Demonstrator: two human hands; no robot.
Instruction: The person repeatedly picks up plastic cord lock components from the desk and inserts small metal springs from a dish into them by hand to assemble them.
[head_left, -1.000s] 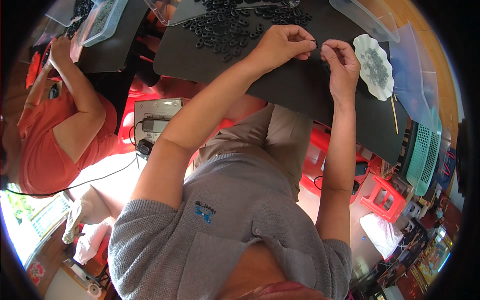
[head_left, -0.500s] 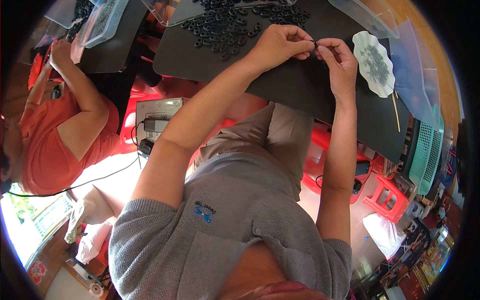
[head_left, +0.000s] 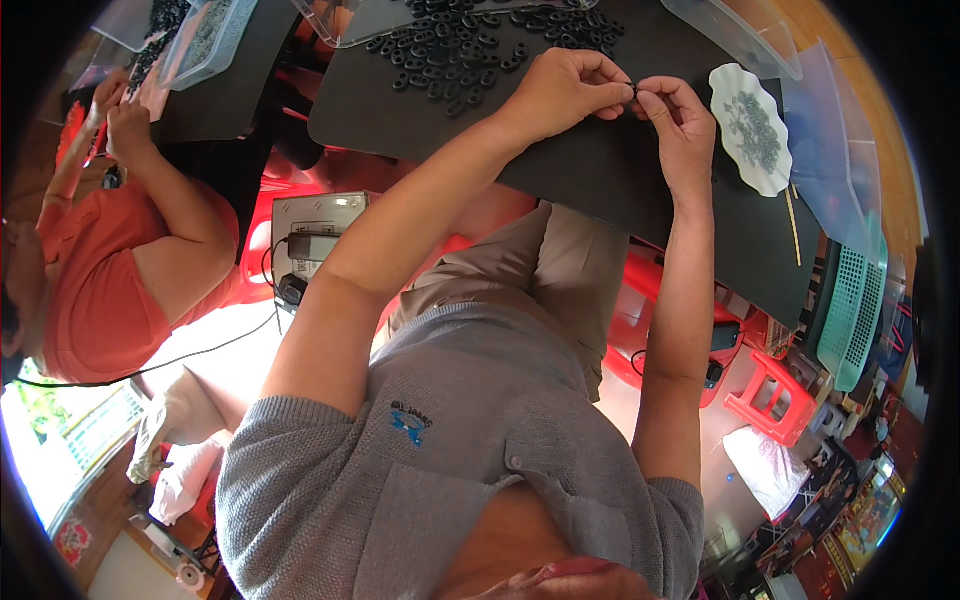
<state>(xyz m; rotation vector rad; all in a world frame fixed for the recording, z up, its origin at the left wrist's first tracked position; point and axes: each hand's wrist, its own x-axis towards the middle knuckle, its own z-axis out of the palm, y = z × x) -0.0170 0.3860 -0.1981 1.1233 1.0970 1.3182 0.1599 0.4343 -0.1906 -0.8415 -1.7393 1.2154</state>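
Above the dark table (head_left: 600, 180) my left hand (head_left: 572, 92) and my right hand (head_left: 681, 120) meet fingertip to fingertip. Between their pinched thumbs and forefingers is a small black piece (head_left: 634, 90), mostly covered by the fingers. Both hands are closed on it. To the left of my left hand lies a spread of small black oval pieces with two holes each (head_left: 445, 60). Just right of my right hand sits a white wavy-edged dish (head_left: 727, 92) holding a scatter of tiny greyish parts (head_left: 755, 135).
A thin wooden stick (head_left: 794, 228) lies beside the dish. Clear plastic bins (head_left: 735, 35) stand at the far edge, and a green perforated basket (head_left: 855, 310) is at the right. On the left, a person in red (head_left: 120, 280) works at another table with a tub of small parts (head_left: 210, 45).
My hands keep nearly the same pinch and place. The person on the left has shifted their hands, which now show apart from each other.
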